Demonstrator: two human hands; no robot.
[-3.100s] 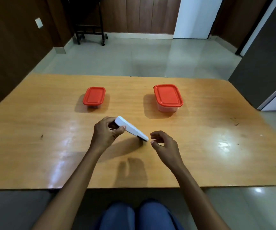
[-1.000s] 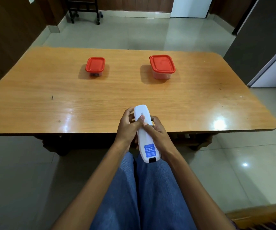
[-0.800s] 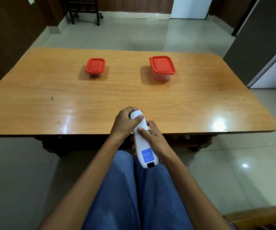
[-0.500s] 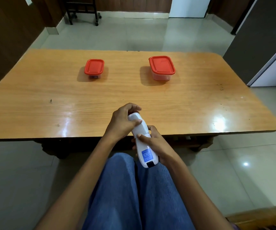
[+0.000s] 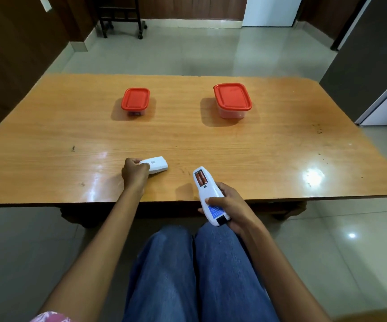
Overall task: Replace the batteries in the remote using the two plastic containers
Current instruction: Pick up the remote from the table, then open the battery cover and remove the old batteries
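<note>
Remote (image 5: 207,196) is now split: its cover (image 5: 156,165), fitted half a second ago, lies on the desk (image 5: 48,135) pinched in the left hand (image 5: 134,174). The right hand (image 5: 228,206) is clamped on the body at the desk's near edge, two batteries (image 5: 201,178) exposed. Fingers hide part of the cover. Both red-lidded containers (image 5: 135,101) (image 5: 232,99) stand closed, well apart; contents unreadable.

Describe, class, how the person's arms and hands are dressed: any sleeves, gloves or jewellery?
Both forearms are bare right down to the left hand and right hand: no gloves, and no rings, watch or bracelets that I can see. A scrap of pink patterned fabric, maybe a sleeve, shows near the left upper arm.
</note>
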